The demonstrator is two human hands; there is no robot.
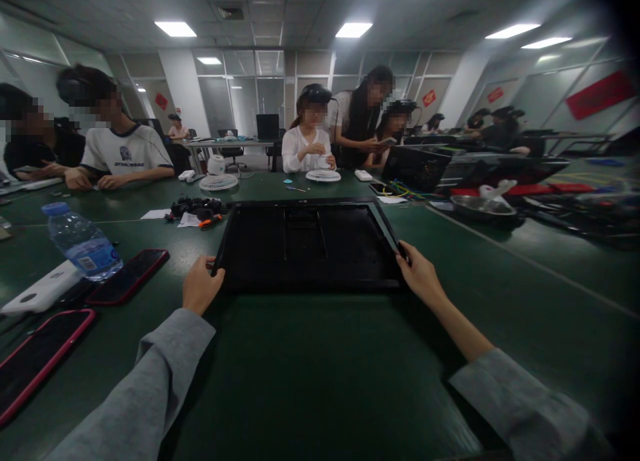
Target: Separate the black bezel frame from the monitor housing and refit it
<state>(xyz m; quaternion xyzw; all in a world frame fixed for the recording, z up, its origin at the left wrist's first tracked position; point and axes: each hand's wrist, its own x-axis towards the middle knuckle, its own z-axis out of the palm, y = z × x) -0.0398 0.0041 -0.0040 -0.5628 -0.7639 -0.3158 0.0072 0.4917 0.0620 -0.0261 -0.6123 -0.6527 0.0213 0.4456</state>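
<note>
A: Where is the black frame (350, 247) now?
B: It is in front of the person, at the green table (320, 361), with its hollow side visible. Whether its lower edge touches the table, one cannot tell.
A: And how is the left hand (201, 287)?
B: It is partly closed, and it grips the left side of the frame near the lower corner, with the thumb in front.
A: The right hand (419, 271), is it the same?
B: Quite similar. It is also partly closed, and it pinches the right side, with the arm stretched forward.
A: Which things are lying to the left?
B: There is a tilted water bottle (85, 244), a white device (43, 289) and two phones in red cases, one farther (129, 277) and one nearer (43, 357).
A: And beyond the frame?
B: Two round white grilles (219, 183) (323, 175). Behind the right one, a person in a white top (306, 147) is sitting. A metal pan (483, 206) stands to the right.
</note>
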